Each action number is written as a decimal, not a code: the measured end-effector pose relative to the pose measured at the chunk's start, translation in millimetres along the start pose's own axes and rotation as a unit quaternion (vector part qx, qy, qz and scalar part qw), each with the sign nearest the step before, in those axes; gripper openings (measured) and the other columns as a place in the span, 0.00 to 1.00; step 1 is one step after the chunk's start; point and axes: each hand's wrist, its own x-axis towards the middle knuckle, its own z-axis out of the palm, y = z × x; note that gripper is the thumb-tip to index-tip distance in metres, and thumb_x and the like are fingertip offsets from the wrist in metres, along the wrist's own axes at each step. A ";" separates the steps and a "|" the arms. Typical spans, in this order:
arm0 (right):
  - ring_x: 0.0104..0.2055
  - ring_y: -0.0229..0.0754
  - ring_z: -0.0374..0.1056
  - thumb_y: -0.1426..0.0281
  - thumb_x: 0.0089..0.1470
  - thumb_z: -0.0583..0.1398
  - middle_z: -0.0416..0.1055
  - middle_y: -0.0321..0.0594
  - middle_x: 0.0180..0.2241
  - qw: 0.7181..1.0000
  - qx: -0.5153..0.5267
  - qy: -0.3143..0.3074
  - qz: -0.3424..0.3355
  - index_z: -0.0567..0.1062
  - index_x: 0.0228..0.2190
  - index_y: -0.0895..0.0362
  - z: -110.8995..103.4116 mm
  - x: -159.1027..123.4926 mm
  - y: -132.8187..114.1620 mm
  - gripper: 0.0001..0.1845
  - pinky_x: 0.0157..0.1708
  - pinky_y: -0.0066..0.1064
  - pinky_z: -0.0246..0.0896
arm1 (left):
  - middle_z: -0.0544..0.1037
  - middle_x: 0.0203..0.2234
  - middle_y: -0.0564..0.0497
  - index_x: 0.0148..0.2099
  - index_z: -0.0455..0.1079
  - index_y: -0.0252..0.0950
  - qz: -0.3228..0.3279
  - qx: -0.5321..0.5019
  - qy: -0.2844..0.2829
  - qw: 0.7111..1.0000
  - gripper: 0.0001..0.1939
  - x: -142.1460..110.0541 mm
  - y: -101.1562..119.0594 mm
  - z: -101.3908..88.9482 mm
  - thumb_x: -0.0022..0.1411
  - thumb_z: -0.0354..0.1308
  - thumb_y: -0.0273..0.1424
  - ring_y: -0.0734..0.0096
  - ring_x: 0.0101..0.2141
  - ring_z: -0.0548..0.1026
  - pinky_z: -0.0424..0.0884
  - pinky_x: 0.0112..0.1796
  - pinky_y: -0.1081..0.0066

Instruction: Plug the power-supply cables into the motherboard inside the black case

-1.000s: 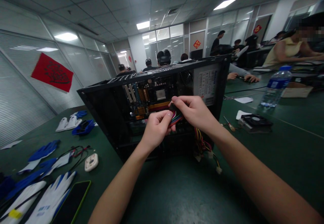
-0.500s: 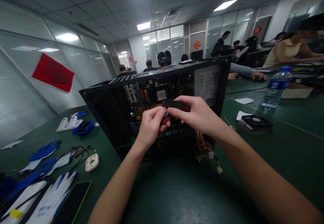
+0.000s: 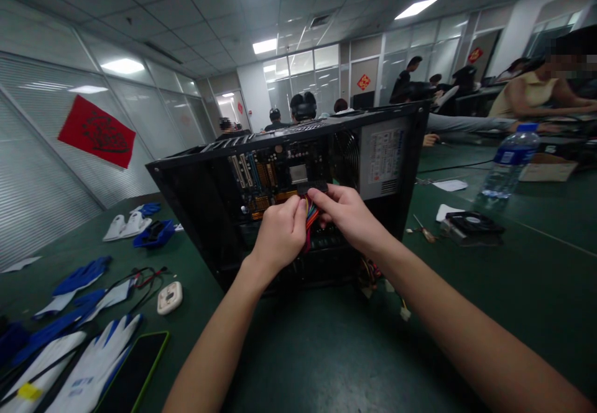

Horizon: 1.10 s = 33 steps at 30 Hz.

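Observation:
In front of me an open black computer case [image 3: 186,214] stands on the green table, its motherboard [image 3: 268,180] and power supply [image 3: 383,155] showing. A black power connector [image 3: 311,187] with a bundle of coloured wires [image 3: 311,211] is between my hands, before the motherboard. My left hand [image 3: 281,229] is closed around the wires just below the connector. The thumb and fingers of my right hand [image 3: 347,214] pinch the connector's right end. Whether the connector touches the board I cannot tell. More loose cables [image 3: 370,273] hang at the case's lower right.
On the left lie gloves [image 3: 93,363], a phone [image 3: 135,372], a blue tray [image 3: 153,232] and a small pale device [image 3: 170,298]. To the right are a screwdriver [image 3: 425,231], a cooling fan [image 3: 472,227] and a water bottle [image 3: 509,161]. Other people sit beyond the case.
The connector has turned and moved slightly closer to the motherboard, with its wires now hanging down. My right hand has shifted a little lower. A co-worker's arm at right has moved.

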 end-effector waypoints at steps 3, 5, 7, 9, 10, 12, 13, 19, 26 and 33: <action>0.20 0.33 0.61 0.50 0.51 0.65 0.67 0.32 0.23 1.000 -0.015 -0.014 -0.009 0.72 0.31 0.59 -0.4 1.2 4.7 0.23 0.18 0.25 0.57 | 0.69 0.21 0.53 0.29 0.59 0.38 0.006 0.051 -0.017 0.999 0.16 -0.2 -2.9 0.7 0.72 0.43 0.31 0.72 0.22 0.68 0.57 0.28 0.70; 0.20 0.33 0.61 0.51 0.53 0.64 0.67 0.32 0.23 0.999 -0.031 -0.021 -0.018 0.71 0.32 0.58 -2.3 2.2 6.7 0.22 0.18 0.25 0.58 | 0.71 0.22 0.52 0.30 0.60 0.38 0.012 0.085 -0.022 0.996 0.16 -0.4 -3.7 1.1 0.72 0.43 0.31 0.70 0.23 0.70 0.58 0.28 0.69; 0.21 0.33 0.62 0.51 0.53 0.64 0.67 0.33 0.24 0.998 -0.043 -0.030 -0.024 0.71 0.32 0.58 -4.7 3.2 7.8 0.22 0.19 0.26 0.59 | 0.72 0.22 0.51 0.30 0.61 0.38 0.016 0.110 -0.024 0.993 0.16 -0.5 -3.8 1.9 0.72 0.42 0.31 0.69 0.24 0.72 0.58 0.28 0.69; 0.22 0.34 0.62 0.51 0.54 0.63 0.68 0.33 0.24 0.998 -0.048 -0.036 -0.025 0.71 0.32 0.58 -6.7 4.0 8.4 0.21 0.19 0.26 0.59 | 0.73 0.23 0.50 0.31 0.62 0.38 0.017 0.124 -0.026 0.992 0.16 -0.6 -3.8 2.8 0.72 0.42 0.32 0.68 0.24 0.73 0.59 0.28 0.69; 0.22 0.34 0.62 0.51 0.54 0.63 0.68 0.33 0.24 0.998 -0.047 -0.039 -0.024 0.71 0.31 0.58 -7.4 4.3 8.6 0.21 0.19 0.26 0.59 | 0.74 0.23 0.49 0.31 0.62 0.38 0.016 0.129 -0.026 0.991 0.16 -0.7 -3.8 3.3 0.73 0.41 0.32 0.67 0.24 0.73 0.59 0.28 0.69; 0.21 0.34 0.61 0.51 0.54 0.63 0.67 0.33 0.24 0.998 -0.046 -0.042 -0.025 0.71 0.31 0.57 -8.2 4.7 9.2 0.21 0.19 0.26 0.59 | 0.75 0.24 0.49 0.32 0.64 0.37 0.012 0.140 -0.027 0.990 0.17 -0.9 -3.8 3.9 0.73 0.41 0.32 0.67 0.25 0.74 0.60 0.28 0.69; 0.21 0.34 0.61 0.52 0.54 0.63 0.67 0.33 0.24 0.998 -0.047 -0.042 -0.026 0.71 0.31 0.57 -8.4 4.9 9.7 0.21 0.19 0.26 0.59 | 0.75 0.24 0.48 0.32 0.64 0.37 0.009 0.147 -0.030 0.989 0.17 -1.0 -3.6 4.0 0.73 0.41 0.32 0.66 0.25 0.74 0.61 0.28 0.69; 0.25 0.37 0.64 0.57 0.59 0.59 0.70 0.36 0.28 0.993 -0.105 -0.030 -0.051 0.73 0.35 0.58 -8.8 8.0 18.3 0.16 0.25 0.30 0.62 | 0.79 0.28 0.45 0.37 0.71 0.36 -0.047 0.222 -0.068 0.971 0.20 0.3 0.7 1.2 0.73 0.40 0.35 0.61 0.29 0.78 0.66 0.31 0.68; 0.45 0.50 0.72 0.65 0.65 0.56 0.77 0.50 0.41 0.917 -0.385 0.069 -0.076 0.73 0.41 0.59 -16.2 12.7 40.1 0.11 0.44 0.34 0.62 | 0.82 0.36 0.39 0.40 0.77 0.35 -0.171 0.288 -0.161 0.928 0.24 5.6 -16.7 8.3 0.72 0.40 0.36 0.53 0.37 0.80 0.72 0.36 0.64; 0.40 0.53 0.74 0.61 0.67 0.54 0.77 0.53 0.36 0.834 -0.548 0.000 0.057 0.72 0.37 0.59 -21.5 14.7 61.5 0.15 0.33 0.33 0.57 | 0.82 0.35 0.36 0.40 0.79 0.33 -0.190 0.275 -0.230 0.914 0.23 2.6 -36.3 42.1 0.70 0.43 0.37 0.48 0.39 0.81 0.72 0.39 0.60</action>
